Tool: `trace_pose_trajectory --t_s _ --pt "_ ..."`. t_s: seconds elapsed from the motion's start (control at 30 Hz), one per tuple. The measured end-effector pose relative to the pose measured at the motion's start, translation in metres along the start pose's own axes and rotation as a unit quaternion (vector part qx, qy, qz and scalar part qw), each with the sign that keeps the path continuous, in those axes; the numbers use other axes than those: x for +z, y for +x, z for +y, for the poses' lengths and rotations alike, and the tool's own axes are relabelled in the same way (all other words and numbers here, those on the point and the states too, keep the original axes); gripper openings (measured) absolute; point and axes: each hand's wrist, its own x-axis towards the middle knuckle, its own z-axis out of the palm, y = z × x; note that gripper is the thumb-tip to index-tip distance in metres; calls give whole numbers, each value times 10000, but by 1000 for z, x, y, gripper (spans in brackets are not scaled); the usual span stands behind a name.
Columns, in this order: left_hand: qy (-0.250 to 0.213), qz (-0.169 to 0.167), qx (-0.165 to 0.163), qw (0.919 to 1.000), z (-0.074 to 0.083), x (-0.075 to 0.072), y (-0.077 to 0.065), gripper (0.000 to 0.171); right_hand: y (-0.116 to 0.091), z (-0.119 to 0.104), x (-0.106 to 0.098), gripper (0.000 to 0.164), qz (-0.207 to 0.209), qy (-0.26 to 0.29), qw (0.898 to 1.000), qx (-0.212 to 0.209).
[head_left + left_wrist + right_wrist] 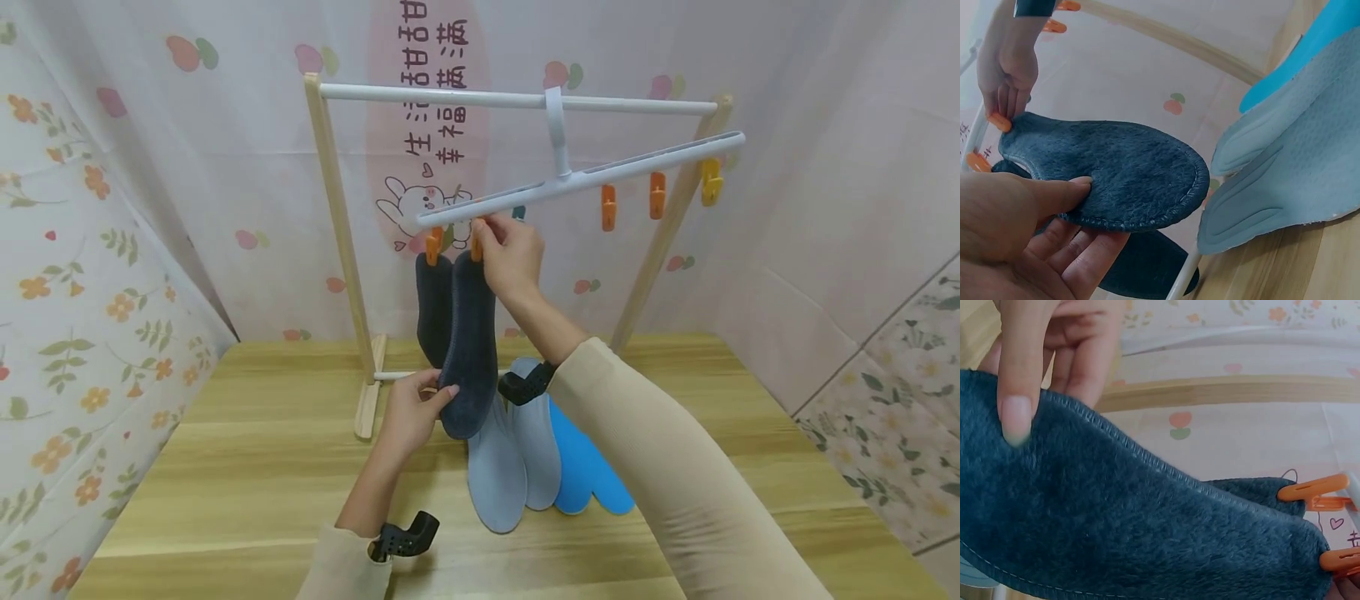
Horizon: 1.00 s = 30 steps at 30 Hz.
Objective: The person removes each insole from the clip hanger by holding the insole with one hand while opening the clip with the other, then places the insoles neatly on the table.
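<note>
A dark navy, fuzzy insole (472, 342) with a stitched edge hangs toe-down from an orange clip (477, 242) on the white hanger (517, 197). My right hand (516, 254) pinches that clip at the insole's top end. Lower down, my left hand (408, 417) holds the insole's edge, thumb on the fuzzy face and fingers behind, as the left wrist view shows. Beside and partly behind it, a second navy insole (432, 312) hangs from another orange clip (433, 247). In the right wrist view both clips grip insole ends; my right fingers are mostly out of frame there.
The hanger hooks over a white rod (450, 97) on a wooden rack (341, 225) and tilts, left end lower. Orange clips (608, 208) and a yellow clip (711, 182) hang on its right. Grey insoles (498, 483) and bright blue insoles (576, 467) lie on the wooden table (247, 467).
</note>
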Motion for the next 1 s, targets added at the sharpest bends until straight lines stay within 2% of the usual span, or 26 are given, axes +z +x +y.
trace_pose_trajectory --t_s 0.17,0.37,0.6,0.83,1.0 --pt "109 -6 84 9999 4 -3 -12 21 2 1 -1 29 18 -15 9999 98" --pt "-22 -188 -127 9997 5 -8 -32 20 4 5 -4 27 0 76 10000 57" --pt "-131 -459 -445 9979 -3 -15 -52 19 3 4 -5 28 -165 57 9998 -92" --pt "210 -523 -755 9956 -19 -12 -59 17 0 5 -4 33 -301 -34 9992 -243" --pt "379 -618 -809 9941 -27 -8 -59 17 -1 6 -5 33 -346 19 9988 -344"
